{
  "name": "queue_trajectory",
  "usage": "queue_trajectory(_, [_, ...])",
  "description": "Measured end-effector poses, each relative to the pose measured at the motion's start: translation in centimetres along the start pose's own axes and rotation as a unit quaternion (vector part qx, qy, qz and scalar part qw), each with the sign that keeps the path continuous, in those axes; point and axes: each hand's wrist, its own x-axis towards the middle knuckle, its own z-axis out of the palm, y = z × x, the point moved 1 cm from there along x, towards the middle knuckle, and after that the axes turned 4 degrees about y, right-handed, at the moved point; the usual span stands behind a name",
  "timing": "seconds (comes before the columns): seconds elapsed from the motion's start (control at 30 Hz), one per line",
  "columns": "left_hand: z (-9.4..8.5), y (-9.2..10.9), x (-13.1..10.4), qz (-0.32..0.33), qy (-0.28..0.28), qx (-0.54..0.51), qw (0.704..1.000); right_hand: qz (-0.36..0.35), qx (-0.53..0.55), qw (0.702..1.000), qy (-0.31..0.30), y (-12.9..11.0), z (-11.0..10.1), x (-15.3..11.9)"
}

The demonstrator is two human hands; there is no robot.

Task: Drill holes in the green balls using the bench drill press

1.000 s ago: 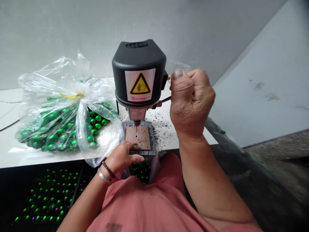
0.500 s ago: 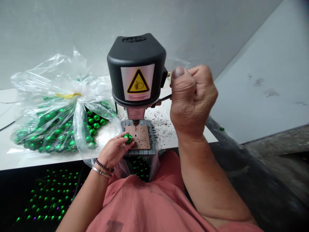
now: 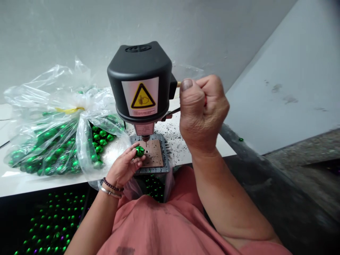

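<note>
A shiny green ball (image 3: 139,151) sits in the fingers of my left hand (image 3: 122,166), over the left part of a brown board (image 3: 156,156). The board lies on the grey base (image 3: 165,156) of a small black drill press (image 3: 139,65). Just right of the ball, the thin drill bit (image 3: 146,144) points down above a small hole in the board, apart from the ball. My right hand (image 3: 203,113) is closed in a fist around the end of the press's lever (image 3: 174,112); its grip is mostly hidden by my fingers.
On the white table, a clear plastic bag (image 3: 57,141) tied with yellow holds many green balls. Dark shavings (image 3: 174,132) lie right of the press. More green balls (image 3: 53,219) are below the table at left, and some between my legs. A wall stands behind.
The view has shifted slightly, so the press and both hands appear a little further left. My left fingers have shifted slightly around the ball. My right hand stays on the lever.
</note>
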Motion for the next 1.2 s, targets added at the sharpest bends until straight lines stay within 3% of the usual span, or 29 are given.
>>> queue_trajectory(0.23, [-0.1, -0.2, 0.4, 0.041, 0.062, 0.116, 0.990, 0.049, -0.059, 0.996, -0.052, 0.8, 1.6, 3.2])
queue_trajectory(0.37, [0.1, -0.2, 0.9, 0.073, 0.064, 0.215, 0.972, 0.097, -0.094, 0.988, -0.074, 1.4, 2.7, 4.4])
queue_trajectory(0.53, [0.7, 0.2, 1.5, 0.115, 0.104, 0.400, 0.903, 0.111, -0.085, 0.988, -0.065, 1.9, 3.2, 4.8])
queue_trajectory(0.73, [0.8, -0.6, 2.8, 0.144, 0.107, 0.473, 0.863, 0.107, -0.077, 0.989, -0.064, 2.0, 3.2, 4.7])
queue_trajectory(1.0, [1.3, -1.1, 3.8, 0.274, 0.104, 0.656, 0.695, 0.107, -0.070, 0.989, -0.074, 1.9, 3.0, 4.5])
queue_trajectory(1.07, [1.4, -1.1, 3.8, 0.276, 0.094, 0.670, 0.682, 0.101, -0.068, 0.990, -0.075, 2.0, 3.0, 4.5])
queue_trajectory(1.2, [1.2, -1.1, 3.9, 0.269, 0.080, 0.673, 0.685, 0.086, -0.056, 0.993, -0.062, 1.7, 2.7, 4.2])
